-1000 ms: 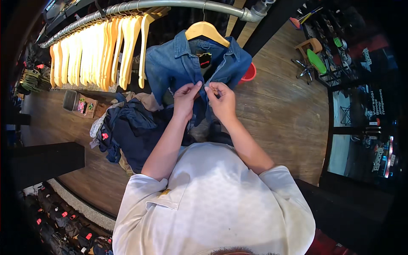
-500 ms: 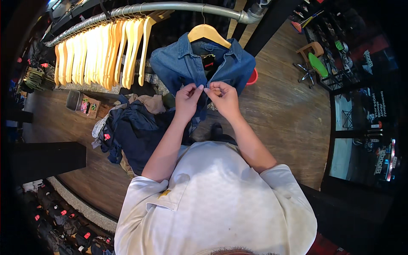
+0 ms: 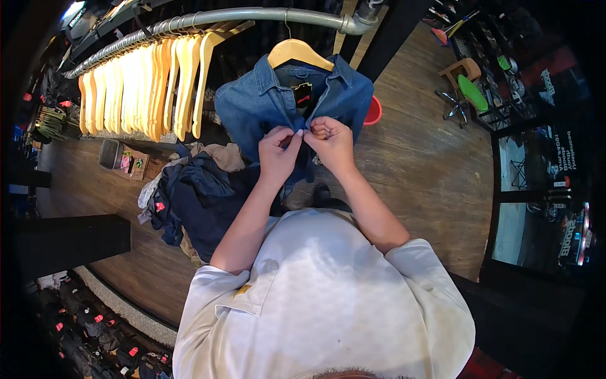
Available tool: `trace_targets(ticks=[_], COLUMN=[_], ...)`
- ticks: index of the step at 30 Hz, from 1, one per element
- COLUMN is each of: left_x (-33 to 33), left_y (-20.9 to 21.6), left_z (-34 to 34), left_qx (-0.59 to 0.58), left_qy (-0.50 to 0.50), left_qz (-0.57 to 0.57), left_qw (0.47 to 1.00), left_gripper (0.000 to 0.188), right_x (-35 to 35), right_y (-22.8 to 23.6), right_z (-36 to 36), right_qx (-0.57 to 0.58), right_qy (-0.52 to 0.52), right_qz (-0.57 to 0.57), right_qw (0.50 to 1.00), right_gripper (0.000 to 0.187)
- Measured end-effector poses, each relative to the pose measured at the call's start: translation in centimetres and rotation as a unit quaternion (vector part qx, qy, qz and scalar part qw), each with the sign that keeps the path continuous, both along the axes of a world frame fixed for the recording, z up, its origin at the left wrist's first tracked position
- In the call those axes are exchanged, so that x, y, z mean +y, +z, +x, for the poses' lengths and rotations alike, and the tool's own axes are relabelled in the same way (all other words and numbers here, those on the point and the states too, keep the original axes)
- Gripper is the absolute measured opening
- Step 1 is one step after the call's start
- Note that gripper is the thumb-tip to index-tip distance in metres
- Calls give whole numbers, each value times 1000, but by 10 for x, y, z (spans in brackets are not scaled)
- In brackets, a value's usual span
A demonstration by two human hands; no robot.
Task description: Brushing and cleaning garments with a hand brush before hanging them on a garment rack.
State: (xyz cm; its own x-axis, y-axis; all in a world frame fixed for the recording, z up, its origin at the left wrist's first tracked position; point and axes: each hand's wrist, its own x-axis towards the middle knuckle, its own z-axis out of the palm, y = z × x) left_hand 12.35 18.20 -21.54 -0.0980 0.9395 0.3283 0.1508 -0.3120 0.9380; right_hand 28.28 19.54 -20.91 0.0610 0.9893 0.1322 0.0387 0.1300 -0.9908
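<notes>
A blue denim shirt (image 3: 246,104) hangs on a wooden hanger (image 3: 299,52) from the right end of a metal rail. Its collar is spread, and a dark tag shows inside the neck. At the front opening, my left hand (image 3: 278,151) pinches one edge of the shirt between thumb and fingers. Right beside it, my right hand (image 3: 331,143) pinches the other edge, with the thumb tips almost touching. Any button between the fingertips is too small or hidden to make out.
Several bare wooden hangers (image 3: 136,88) hang along the metal rail (image 3: 208,17) to the left. Below them, a heap of dark clothes (image 3: 208,202) lies near a grey bin (image 3: 110,153). A red bucket (image 3: 374,111) stands behind the shirt; a green-backed chair (image 3: 472,95) is farther right.
The shirt, its hanger and the rail appear slightly farther left and lower in view. Both hands keep their pinch at the shirt front, with only small finger shifts.
</notes>
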Motion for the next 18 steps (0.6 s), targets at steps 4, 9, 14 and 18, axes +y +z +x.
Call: trace_targets(ticks=[4, 9, 14, 18], left_x=[2, 1, 0, 4], left_y=[1, -1, 0, -6], left_z=[4, 9, 16, 20], left_qx=[-1, -2, -14, -42], left_qy=[4, 14, 6, 7], left_qz=[-3, -20, -16, 1], left_qw=[1000, 1000, 1000, 999], left_gripper=[16, 14, 14, 16], right_x=[-3, -6, -5, -9], right_y=[12, 5, -4, 5], right_z=[1, -2, -5, 0], right_qx=[-29, -27, -39, -174], right_qy=[-15, -55, -113, -121], right_qz=[15, 33, 129, 184], right_qw=[999, 998, 984, 960], right_gripper=[11, 9, 8, 12])
